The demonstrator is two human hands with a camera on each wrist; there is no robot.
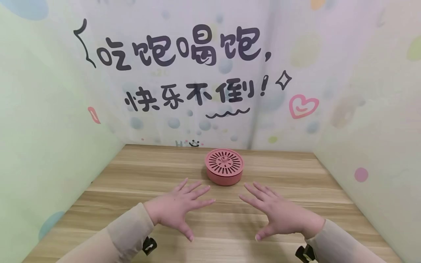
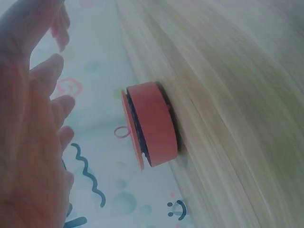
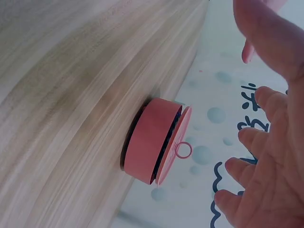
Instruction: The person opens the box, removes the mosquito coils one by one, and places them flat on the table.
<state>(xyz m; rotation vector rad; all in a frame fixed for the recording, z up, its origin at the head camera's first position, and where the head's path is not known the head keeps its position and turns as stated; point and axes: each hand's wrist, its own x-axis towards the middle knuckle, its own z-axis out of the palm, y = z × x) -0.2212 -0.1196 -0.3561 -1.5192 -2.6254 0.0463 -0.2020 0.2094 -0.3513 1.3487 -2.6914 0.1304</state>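
Note:
A round pink tin with a slotted lid (image 1: 224, 166) stands on the wooden table near the back wall, looking like a mosquito coil holder. Its lid carries a small ring (image 3: 184, 150), and a dark gap shows between lid and body (image 2: 154, 124) in both wrist views. My left hand (image 1: 179, 206) is spread with straight fingers over the table, in front and to the left of the tin. Mirroring it on the right, my right hand (image 1: 279, 212) also has its fingers spread. Both hands hold nothing and are apart from the tin.
The wood-grain table (image 1: 158, 164) is bounded by a back wall (image 1: 197, 128) with black lettering and by pale side walls (image 1: 49, 128) (image 1: 368, 128). Each sleeve has a dark device (image 1: 149, 245) at the wrist.

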